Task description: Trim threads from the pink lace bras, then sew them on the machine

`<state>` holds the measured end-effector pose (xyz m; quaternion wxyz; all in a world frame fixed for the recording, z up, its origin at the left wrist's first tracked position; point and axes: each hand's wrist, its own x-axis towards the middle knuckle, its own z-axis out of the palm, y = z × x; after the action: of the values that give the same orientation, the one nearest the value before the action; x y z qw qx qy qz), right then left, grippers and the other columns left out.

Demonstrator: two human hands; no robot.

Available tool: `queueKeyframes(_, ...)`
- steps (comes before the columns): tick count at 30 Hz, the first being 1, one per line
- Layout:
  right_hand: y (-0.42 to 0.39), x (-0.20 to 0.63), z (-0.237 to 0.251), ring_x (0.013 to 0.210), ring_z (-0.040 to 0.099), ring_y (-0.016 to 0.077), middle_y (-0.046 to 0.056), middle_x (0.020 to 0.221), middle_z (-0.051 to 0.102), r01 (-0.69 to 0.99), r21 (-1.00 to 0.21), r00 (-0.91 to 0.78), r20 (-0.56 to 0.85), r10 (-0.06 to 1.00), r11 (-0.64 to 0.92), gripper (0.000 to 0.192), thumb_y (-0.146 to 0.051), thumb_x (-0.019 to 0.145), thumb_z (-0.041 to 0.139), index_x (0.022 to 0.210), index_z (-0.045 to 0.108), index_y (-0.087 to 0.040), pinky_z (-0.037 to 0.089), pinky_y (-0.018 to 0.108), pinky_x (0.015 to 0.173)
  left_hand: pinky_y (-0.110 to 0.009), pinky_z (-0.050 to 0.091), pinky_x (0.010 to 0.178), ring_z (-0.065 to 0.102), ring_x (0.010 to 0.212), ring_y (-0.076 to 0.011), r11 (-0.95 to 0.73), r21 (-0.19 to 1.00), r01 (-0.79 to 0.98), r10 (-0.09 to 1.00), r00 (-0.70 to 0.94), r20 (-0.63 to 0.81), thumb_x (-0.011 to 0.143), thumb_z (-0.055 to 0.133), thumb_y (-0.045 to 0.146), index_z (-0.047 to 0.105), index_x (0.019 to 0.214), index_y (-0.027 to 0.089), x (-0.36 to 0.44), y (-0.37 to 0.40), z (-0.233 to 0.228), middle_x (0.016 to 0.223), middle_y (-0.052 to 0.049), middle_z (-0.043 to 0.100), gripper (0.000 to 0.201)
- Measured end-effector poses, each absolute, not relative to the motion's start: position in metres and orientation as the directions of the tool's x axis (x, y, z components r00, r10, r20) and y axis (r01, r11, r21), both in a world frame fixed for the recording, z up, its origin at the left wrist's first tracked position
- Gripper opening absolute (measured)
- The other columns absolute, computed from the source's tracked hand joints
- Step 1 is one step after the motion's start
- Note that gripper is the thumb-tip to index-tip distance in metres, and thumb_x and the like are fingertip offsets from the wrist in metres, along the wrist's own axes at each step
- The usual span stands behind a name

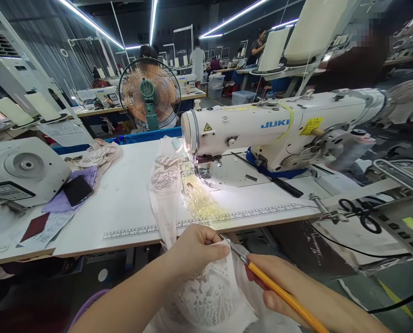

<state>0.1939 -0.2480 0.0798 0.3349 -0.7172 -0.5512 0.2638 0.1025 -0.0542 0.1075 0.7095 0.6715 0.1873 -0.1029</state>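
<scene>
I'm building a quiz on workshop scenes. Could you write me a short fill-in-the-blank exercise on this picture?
1. The right hand holds a thin tool with a ____ handle.
2. The left hand pinches a piece of white ____ fabric.
3. The brand name on the white sewing machine reads ____.
4. Behind the table stands a round ____ on a green base.

Missing words: yellow; lace; JUKI; fan

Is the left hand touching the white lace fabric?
Touching. The head view shows the left hand with its thumb and fingers pinching the top edge of the lace fabric.
</scene>
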Motion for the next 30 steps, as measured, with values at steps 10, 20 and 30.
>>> queueKeyframes(10, -0.248, 0.194, 0.073, 0.053, 0.029, 0.0107, -0.003, 0.064, 0.038, 0.550, -0.815, 0.287, -0.022, 0.958, -0.183, 0.056, -0.075, 0.079, 0.031, 0.068, 0.037, -0.020, 0.021, 0.025, 0.047, -0.023, 0.022, 0.048, 0.031, 0.045, -0.0059, 0.184, 0.892, 0.414, 0.067, 0.900, -0.432, 0.054, 0.074, 0.037, 0.057, 0.056, 0.012, 0.105, -0.051, 0.108, 0.047, 0.005, 0.042, 0.030)
queueKeyframes(20, -0.242, 0.199, 0.055, 0.052, 0.033, 0.0107, -0.004, 0.058, 0.034, 0.442, -0.873, 0.491, 0.042, 0.870, -0.207, 0.043, -0.057, 0.084, 0.042, 0.063, 0.036, -0.020, 0.028, 0.023, 0.047, -0.023, 0.018, 0.046, 0.025, 0.045, -0.0054, -0.006, 0.940, 0.340, 0.101, 0.936, -0.337, 0.068, 0.064, 0.035, 0.047, 0.056, 0.015, 0.097, -0.048, 0.113, 0.047, 0.007, 0.033, 0.029)
queueKeyframes(30, -0.232, 0.158, 0.085, 0.056, 0.049, 0.0159, 0.001, 0.063, 0.054, 0.512, -0.851, 0.488, 0.180, 0.854, -0.113, 0.019, -0.032, 0.069, 0.065, 0.064, 0.051, -0.020, 0.040, 0.026, 0.049, -0.024, 0.031, 0.055, 0.041, 0.059, -0.0100, -0.034, 0.995, 0.098, 0.235, 0.968, -0.087, 0.068, 0.066, 0.035, 0.051, 0.065, 0.015, 0.086, -0.051, 0.109, 0.064, 0.000, 0.050, 0.026)
